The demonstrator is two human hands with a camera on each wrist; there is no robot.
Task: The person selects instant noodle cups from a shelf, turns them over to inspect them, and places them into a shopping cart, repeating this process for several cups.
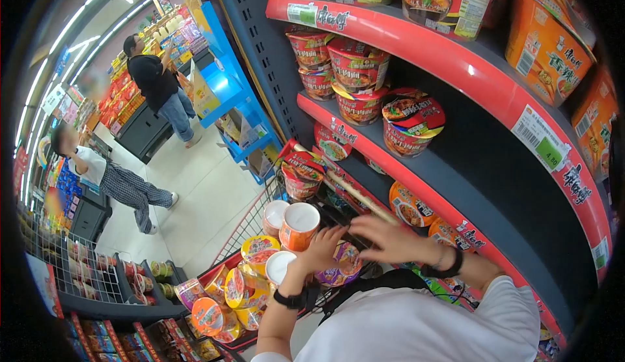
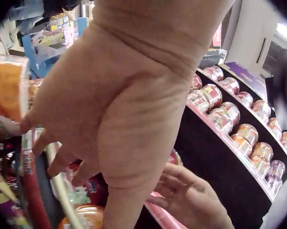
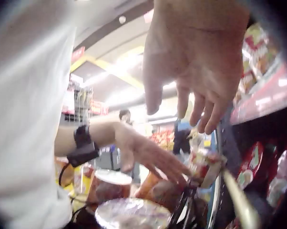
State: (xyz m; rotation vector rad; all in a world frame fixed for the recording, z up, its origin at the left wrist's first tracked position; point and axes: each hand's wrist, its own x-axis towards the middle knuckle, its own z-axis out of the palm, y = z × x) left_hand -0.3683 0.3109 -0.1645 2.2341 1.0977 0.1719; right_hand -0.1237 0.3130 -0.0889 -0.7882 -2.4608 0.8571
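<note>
In the head view my left hand [image 1: 320, 250] hovers over a shopping cart heaped with noodle cups, its fingers extended and holding nothing. Close beside it is my right hand [image 1: 389, 238], also empty, fingers loosely spread toward the left one. Right by the left hand stands an orange cup with a white top [image 1: 301, 219], with a purple-lidded noodle bowl [image 1: 340, 264] below. A red noodle bucket [image 1: 303, 174] sits at the cart's far end. In the right wrist view the right hand [image 3: 198, 71] hangs above the left hand [image 3: 150, 152], palm showing and bare.
Curved shelves with red price edges [image 1: 449, 43] rise at the right, carrying noodle buckets [image 1: 414, 121]. A pale pole [image 1: 351, 189] lies along the cart's shelf side. Two people stand in the aisle [image 1: 195, 186] at the left, near a blue display rack [image 1: 228, 82].
</note>
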